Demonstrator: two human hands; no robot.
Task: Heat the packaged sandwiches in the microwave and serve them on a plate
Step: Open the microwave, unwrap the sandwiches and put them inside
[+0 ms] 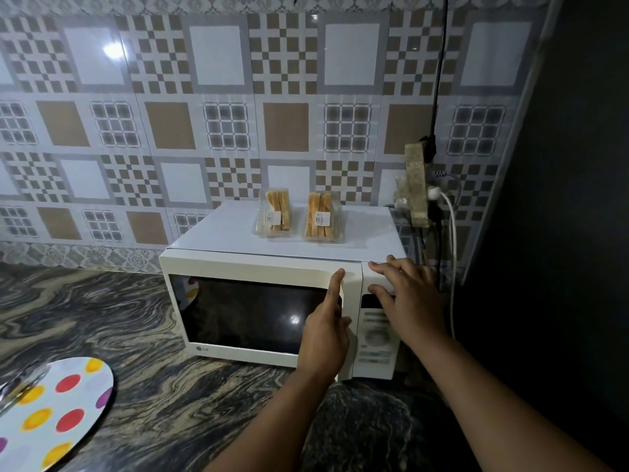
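Observation:
A white microwave [245,267] stands on the marbled counter with its door closed. Two clear packs of sandwiches lie on its top, the left pack [274,212] and the right pack [322,217] side by side. My left hand [326,327] grips the right edge of the door, thumb up along the door's front and fingers curled behind the edge. My right hand [405,296] rests with spread, straight fingers on the top of the control panel [376,338]. A white plate with coloured dots [58,413] sits at the lower left of the counter.
A glass object [18,390] overlaps the plate's left side. A power strip with plugs and cables [417,185] hangs on the tiled wall to the right of the microwave. A dark surface [551,199] closes off the right side.

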